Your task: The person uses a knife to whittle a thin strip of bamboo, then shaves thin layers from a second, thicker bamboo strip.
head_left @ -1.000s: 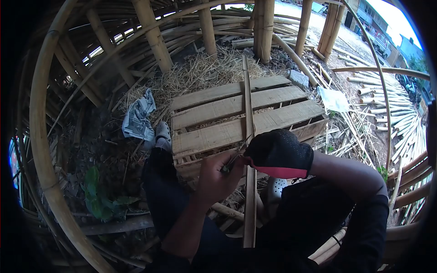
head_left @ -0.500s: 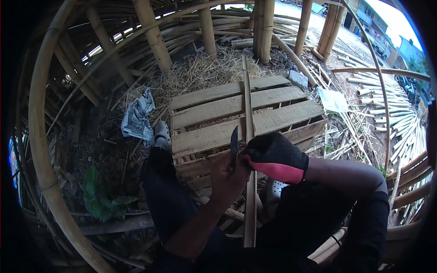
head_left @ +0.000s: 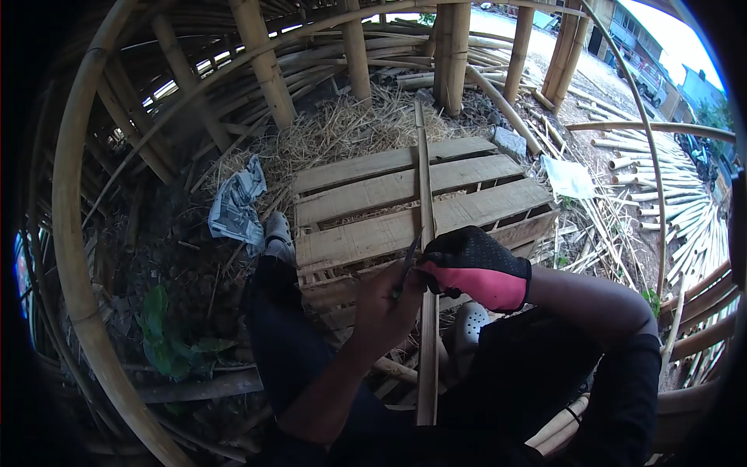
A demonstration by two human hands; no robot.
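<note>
My left hand [head_left: 387, 303], bare, is closed on a knife [head_left: 408, 263] whose dark blade points up and away from me. My right hand [head_left: 476, 268] wears a black and pink glove and is closed at the bamboo strip, close beside the blade. The long bamboo strip [head_left: 425, 175] runs from my lap across a slatted wooden crate [head_left: 350, 240]. Fingers of both hands nearly meet over the strip, and what lies between them is too small to tell.
A crumpled printed sheet [head_left: 237, 204] lies left of the crate. Upright bamboo poles [head_left: 451, 58] stand behind it, with straw [head_left: 342, 128] at their feet. A curved bamboo pole [head_left: 74, 233] rises at left. Cut bamboo [head_left: 654, 171] lies at right.
The knife blade has tilted to the right, toward the strip. My gloved right hand has turned a little and shows more of its pink side. Both hands are slightly further apart.
</note>
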